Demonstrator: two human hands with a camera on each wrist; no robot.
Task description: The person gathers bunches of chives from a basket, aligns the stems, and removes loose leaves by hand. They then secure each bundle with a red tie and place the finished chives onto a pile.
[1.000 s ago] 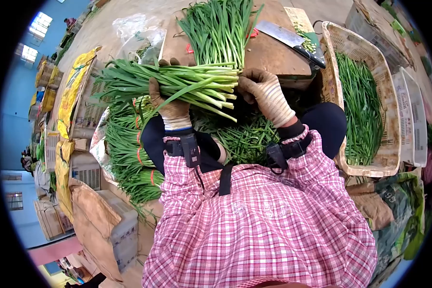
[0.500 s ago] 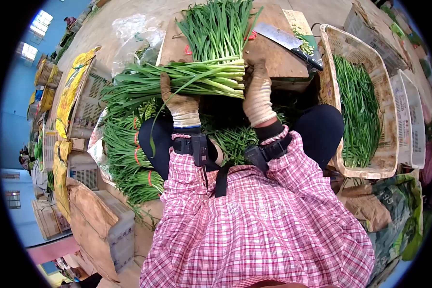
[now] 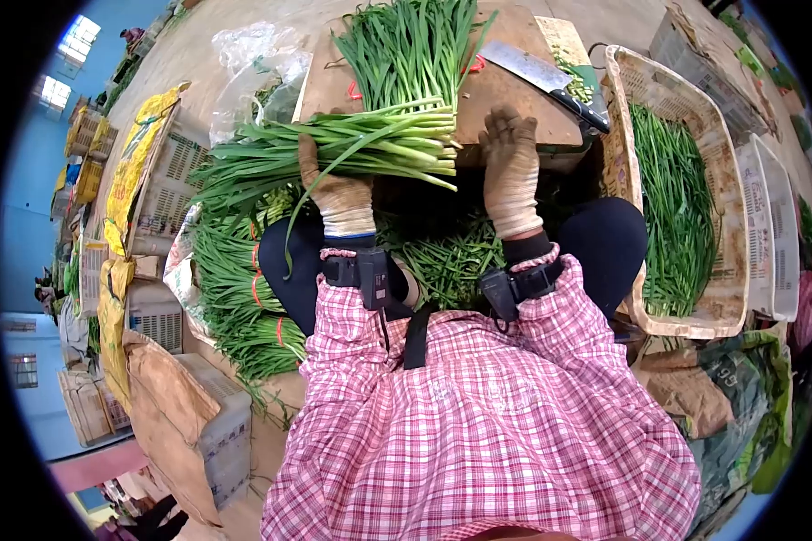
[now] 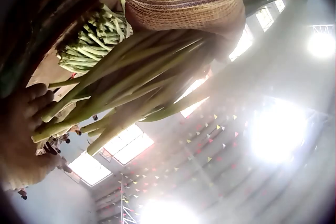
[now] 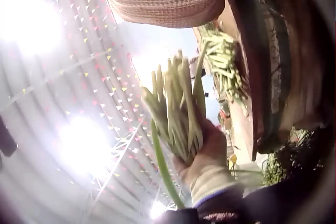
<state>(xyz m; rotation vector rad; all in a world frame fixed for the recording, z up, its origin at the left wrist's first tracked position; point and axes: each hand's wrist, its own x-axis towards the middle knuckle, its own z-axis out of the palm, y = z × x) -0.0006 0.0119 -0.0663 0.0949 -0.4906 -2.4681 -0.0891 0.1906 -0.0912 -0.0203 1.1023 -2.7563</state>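
Observation:
My gloved left hand (image 3: 343, 194) grips a loose bunch of garlic chives (image 3: 379, 149), thumb over the near side. The leaves trail off to the left, and the pale cut ends point right. Just past those ends stands my gloved right hand (image 3: 512, 171), its fingers straight and its palm facing the bunch, holding nothing. In the right wrist view the uneven stalk ends (image 5: 176, 103) rise from the left hand (image 5: 211, 153). Behind the bunch, more garlic chives (image 3: 410, 59) lie on a wooden board (image 3: 505, 108), with red ties at their sides.
A cleaver (image 3: 525, 68) lies on the board's right side, near cut stalk pieces (image 3: 576, 81). A crate (image 3: 618, 117) of chives stands at the right. Tied bunches (image 3: 244, 279) are stacked at the left, and loose greens (image 3: 451, 270) lie between the knees. A clear plastic bag (image 3: 253, 68) sits behind.
My right hand moved in against the stalk ends, then drew away to the right with its fingers straightened. The left hand keeps its grip on the bunch, now shifted slightly right.

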